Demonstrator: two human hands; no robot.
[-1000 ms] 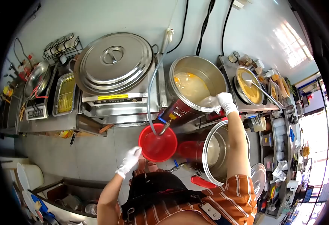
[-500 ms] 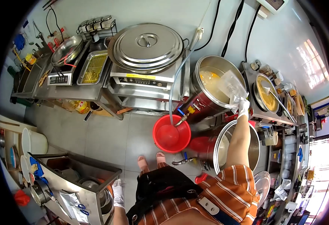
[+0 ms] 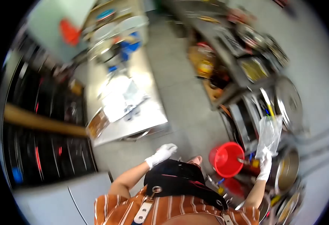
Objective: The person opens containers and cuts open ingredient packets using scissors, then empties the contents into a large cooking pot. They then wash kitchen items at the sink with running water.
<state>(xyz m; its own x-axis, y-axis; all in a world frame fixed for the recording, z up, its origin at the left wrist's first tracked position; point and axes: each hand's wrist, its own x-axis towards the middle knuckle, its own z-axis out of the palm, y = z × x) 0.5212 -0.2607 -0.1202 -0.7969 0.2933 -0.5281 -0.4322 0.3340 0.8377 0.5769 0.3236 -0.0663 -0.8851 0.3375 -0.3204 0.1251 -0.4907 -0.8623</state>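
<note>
My right hand (image 3: 265,167), in a white glove, is closed on a clear plastic bag (image 3: 269,135) that sticks up from its fingers. The bag is near the large pot (image 3: 287,170) at the right. My left hand (image 3: 162,154), also gloved, hangs in front of my apron over the floor, fingers loosely curled; whether they are pressed together is smeared by motion. Between my hands, nearer the right one, a red bucket (image 3: 227,159) stands on the floor.
A steel worktable (image 3: 149,114) at the left bears packets, scissors and a pot. Behind it is a dark shelving unit (image 3: 44,150). At the upper right, a steel counter (image 3: 224,43) holds a tray (image 3: 253,70); a big round lid (image 3: 289,103) is beside it.
The view has swung left towards the worktable. My right hand has lifted the plastic bag out of the pot and away from it. My left hand has moved from the worktable's edge to before my apron.
</note>
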